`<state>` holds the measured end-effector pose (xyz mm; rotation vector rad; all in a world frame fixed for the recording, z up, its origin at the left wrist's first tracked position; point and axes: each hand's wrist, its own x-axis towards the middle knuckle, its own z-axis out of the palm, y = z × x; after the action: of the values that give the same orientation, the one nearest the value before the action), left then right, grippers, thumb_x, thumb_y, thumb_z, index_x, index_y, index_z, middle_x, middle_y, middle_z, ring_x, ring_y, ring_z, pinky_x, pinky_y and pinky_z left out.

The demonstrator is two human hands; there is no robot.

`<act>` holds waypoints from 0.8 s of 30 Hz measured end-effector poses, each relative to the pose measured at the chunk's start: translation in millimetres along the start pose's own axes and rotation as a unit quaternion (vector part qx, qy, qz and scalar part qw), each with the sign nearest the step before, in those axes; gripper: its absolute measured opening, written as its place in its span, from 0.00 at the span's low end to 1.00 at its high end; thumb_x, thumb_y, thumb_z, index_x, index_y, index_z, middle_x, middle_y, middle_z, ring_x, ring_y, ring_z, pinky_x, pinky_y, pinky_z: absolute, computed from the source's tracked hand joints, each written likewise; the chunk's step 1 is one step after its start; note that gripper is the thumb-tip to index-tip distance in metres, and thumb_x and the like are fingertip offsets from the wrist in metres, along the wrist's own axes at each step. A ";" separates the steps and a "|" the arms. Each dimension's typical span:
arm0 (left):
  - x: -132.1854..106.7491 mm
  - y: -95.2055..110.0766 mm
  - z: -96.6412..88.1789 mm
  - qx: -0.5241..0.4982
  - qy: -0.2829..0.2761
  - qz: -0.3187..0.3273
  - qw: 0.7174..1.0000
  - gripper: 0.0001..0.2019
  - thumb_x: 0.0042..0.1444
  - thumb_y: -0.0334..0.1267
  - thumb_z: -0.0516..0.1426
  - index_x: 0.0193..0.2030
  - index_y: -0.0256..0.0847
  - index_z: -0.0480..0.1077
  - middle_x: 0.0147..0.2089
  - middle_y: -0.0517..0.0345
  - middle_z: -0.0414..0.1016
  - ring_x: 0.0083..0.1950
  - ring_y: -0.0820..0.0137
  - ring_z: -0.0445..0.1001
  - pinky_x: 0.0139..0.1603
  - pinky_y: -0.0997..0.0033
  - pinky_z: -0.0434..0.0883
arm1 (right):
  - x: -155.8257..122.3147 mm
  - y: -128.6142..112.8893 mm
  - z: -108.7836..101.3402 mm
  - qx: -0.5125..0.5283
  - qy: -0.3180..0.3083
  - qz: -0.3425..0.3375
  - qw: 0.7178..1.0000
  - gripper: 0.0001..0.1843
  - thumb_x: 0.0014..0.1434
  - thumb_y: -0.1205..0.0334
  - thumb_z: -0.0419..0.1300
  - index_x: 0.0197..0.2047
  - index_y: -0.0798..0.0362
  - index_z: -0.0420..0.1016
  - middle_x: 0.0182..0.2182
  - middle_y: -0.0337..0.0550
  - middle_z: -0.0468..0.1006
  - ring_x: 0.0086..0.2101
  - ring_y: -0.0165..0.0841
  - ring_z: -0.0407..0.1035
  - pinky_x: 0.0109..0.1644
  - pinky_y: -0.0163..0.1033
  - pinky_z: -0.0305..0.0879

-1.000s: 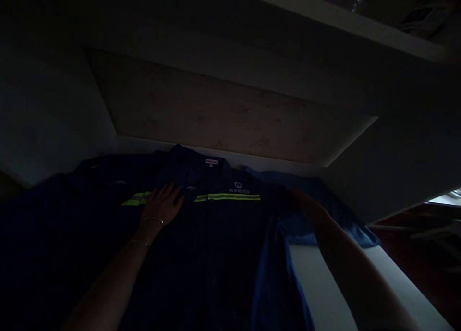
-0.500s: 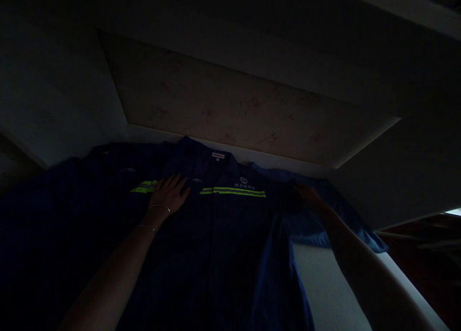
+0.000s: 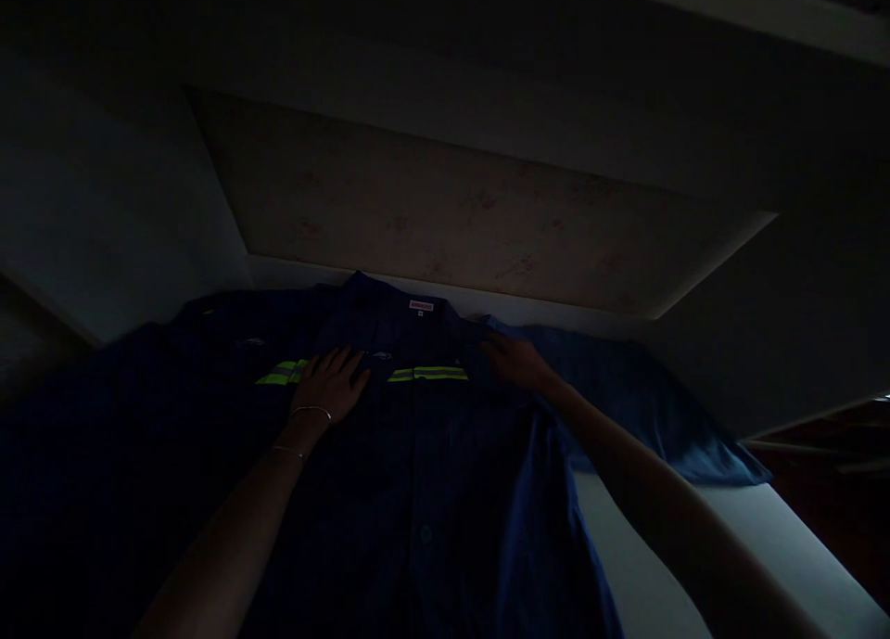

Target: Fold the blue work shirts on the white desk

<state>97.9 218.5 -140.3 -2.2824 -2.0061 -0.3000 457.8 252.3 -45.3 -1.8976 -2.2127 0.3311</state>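
Note:
A dark blue work jacket [image 3: 417,453] lies spread out, its collar at the far side and a yellow-green reflective stripe across the chest. My left hand [image 3: 332,381] rests flat on the chest over the stripe, fingers spread, two thin bracelets on its wrist. On the right side of the chest, near the shoulder, my right hand [image 3: 514,361] has its fingers curled on the jacket's cloth. Its fingertips are dark and hard to make out. The logo beside it is nearly all covered. Lighter blue cloth [image 3: 604,379] lies beyond my right hand.
Behind the collar rises a pale panel with faint flower marks [image 3: 479,203], framed by a light edge. A light surface [image 3: 646,546] shows beneath the clothes at right. Dark reddish things [image 3: 827,472] are at the far right. The scene is very dim.
My right hand has moved left from the shoulder toward the chest, bringing cloth over the logo and the stripe's right end. My left hand stays in place on the jacket.

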 end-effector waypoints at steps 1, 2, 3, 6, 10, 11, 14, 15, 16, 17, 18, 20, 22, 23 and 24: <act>-0.1 -0.1 -0.1 0.000 0.000 -0.001 1.000 0.29 0.66 0.53 0.41 0.67 0.44 0.62 0.71 0.51 0.60 0.71 0.56 0.57 0.70 0.48 0.50 | 0.3 0.8 1.6 0.005 0.010 0.010 1.000 0.25 0.69 0.48 0.47 0.59 0.51 0.72 0.37 0.44 0.83 0.37 0.38 0.78 0.43 0.37 0.69; -0.2 -0.2 -0.3 0.000 0.000 -0.002 1.000 0.29 0.66 0.54 0.41 0.67 0.45 0.63 0.71 0.51 0.60 0.71 0.56 0.58 0.70 0.48 0.50 | 0.9 3.7 3.3 0.005 0.030 0.018 0.999 0.26 0.69 0.48 0.45 0.60 0.52 0.71 0.42 0.47 0.83 0.41 0.39 0.78 0.46 0.39 0.69; -0.3 -0.2 -0.4 0.000 0.001 -0.003 1.000 0.29 0.66 0.54 0.41 0.67 0.45 0.63 0.71 0.51 0.60 0.71 0.56 0.58 0.70 0.48 0.50 | 1.5 7.9 5.8 0.000 0.057 0.020 0.998 0.26 0.70 0.49 0.44 0.61 0.54 0.69 0.48 0.49 0.81 0.46 0.40 0.76 0.50 0.41 0.68; 0.0 -0.6 0.3 -0.004 0.002 -0.005 1.000 0.29 0.66 0.54 0.41 0.67 0.46 0.63 0.71 0.52 0.60 0.71 0.56 0.58 0.70 0.47 0.50 | -0.7 21.0 23.6 -0.041 0.108 0.010 0.993 0.27 0.70 0.53 0.42 0.65 0.56 0.65 0.61 0.53 0.70 0.60 0.42 0.64 0.63 0.45 0.58; 1.7 -2.5 3.4 -0.010 -0.002 -0.008 1.000 0.29 0.65 0.54 0.42 0.67 0.46 0.63 0.72 0.52 0.59 0.71 0.56 0.58 0.70 0.47 0.51 | -15.0 25.7 67.8 -0.113 0.036 0.033 0.992 0.29 0.71 0.51 0.40 0.70 0.52 0.56 0.70 0.49 0.53 0.68 0.45 0.46 0.68 0.59 0.46; 2.1 -3.0 4.0 -0.009 -0.001 -0.008 1.000 0.29 0.65 0.54 0.42 0.67 0.46 0.63 0.72 0.52 0.59 0.71 0.56 0.58 0.70 0.47 0.51 | -18.5 25.2 78.0 -0.122 0.021 0.038 0.992 0.29 0.71 0.51 0.40 0.71 0.51 0.55 0.71 0.48 0.50 0.69 0.46 0.43 0.68 0.62 0.45; 1.6 -3.3 3.5 -0.002 -0.004 -0.005 1.000 0.29 0.65 0.54 0.41 0.67 0.45 0.63 0.71 0.51 0.60 0.71 0.56 0.58 0.70 0.47 0.51 | -22.4 24.1 95.2 -0.084 0.020 0.036 0.996 0.28 0.70 0.52 0.43 0.70 0.49 0.57 0.71 0.47 0.50 0.69 0.47 0.41 0.68 0.64 0.39; 0.7 -2.8 2.5 0.001 -0.004 -0.004 1.000 0.29 0.66 0.54 0.41 0.67 0.45 0.63 0.71 0.51 0.60 0.70 0.56 0.58 0.70 0.47 0.51 | -21.3 24.4 95.5 -0.030 0.037 0.038 0.998 0.28 0.68 0.53 0.46 0.68 0.49 0.61 0.71 0.46 0.52 0.69 0.46 0.42 0.69 0.63 0.37; -0.5 -2.2 1.3 0.003 -0.004 -0.004 1.000 0.29 0.66 0.54 0.41 0.67 0.45 0.63 0.71 0.51 0.60 0.71 0.56 0.58 0.70 0.47 0.51 | -19.3 25.0 93.2 0.041 0.058 0.044 0.997 0.27 0.66 0.53 0.50 0.66 0.50 0.64 0.70 0.47 0.56 0.69 0.46 0.44 0.70 0.62 0.35; -1.8 -1.3 -0.2 0.005 -0.003 -0.005 1.000 0.29 0.66 0.54 0.41 0.67 0.45 0.63 0.71 0.51 0.60 0.71 0.57 0.58 0.70 0.47 0.51 | -17.2 26.0 88.6 0.117 0.082 0.053 0.988 0.26 0.65 0.52 0.52 0.64 0.50 0.67 0.68 0.48 0.59 0.68 0.45 0.47 0.70 0.59 0.36; -3.0 -0.3 -1.8 0.006 -0.002 -0.005 1.000 0.29 0.66 0.54 0.41 0.67 0.45 0.63 0.71 0.51 0.59 0.71 0.57 0.58 0.70 0.47 0.51 | -15.6 27.0 82.1 0.187 0.108 0.070 0.974 0.26 0.64 0.52 0.52 0.62 0.52 0.69 0.66 0.49 0.62 0.66 0.44 0.51 0.70 0.57 0.39; -4.1 2.2 -6.2 0.004 0.003 -0.004 1.000 0.28 0.67 0.52 0.41 0.67 0.44 0.62 0.72 0.50 0.58 0.71 0.57 0.58 0.71 0.47 0.51 | -17.9 29.1 65.1 0.279 0.156 0.109 0.941 0.29 0.64 0.49 0.48 0.61 0.55 0.69 0.63 0.54 0.67 0.63 0.43 0.58 0.68 0.53 0.49; -3.6 5.9 -14.9 -0.009 0.016 -0.002 1.000 0.27 0.67 0.49 0.40 0.67 0.41 0.62 0.72 0.46 0.58 0.70 0.56 0.59 0.71 0.44 0.51 | -34.1 30.4 46.1 0.309 0.184 0.134 0.923 0.32 0.65 0.45 0.43 0.62 0.57 0.67 0.60 0.58 0.70 0.59 0.44 0.64 0.63 0.52 0.59; -4.0 8.5 -22.1 -0.023 0.024 -0.009 0.999 0.27 0.67 0.47 0.40 0.66 0.39 0.63 0.72 0.44 0.58 0.70 0.55 0.60 0.71 0.42 0.51 | -49.5 30.9 37.4 0.345 0.185 0.139 0.910 0.32 0.64 0.44 0.44 0.61 0.57 0.67 0.58 0.58 0.72 0.56 0.44 0.67 0.60 0.51 0.63; -6.0 11.7 -31.8 -0.046 0.035 -0.024 0.998 0.26 0.67 0.46 0.40 0.65 0.37 0.64 0.71 0.42 0.59 0.69 0.55 0.61 0.70 0.41 0.52 | -70.1 31.4 30.0 0.399 0.172 0.142 0.890 0.31 0.63 0.42 0.48 0.59 0.55 0.69 0.55 0.57 0.74 0.52 0.44 0.70 0.57 0.50 0.66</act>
<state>105.9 204.9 -109.8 -2.2453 -2.0564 -0.4793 489.0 186.6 -84.2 -1.6157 -1.2621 0.7458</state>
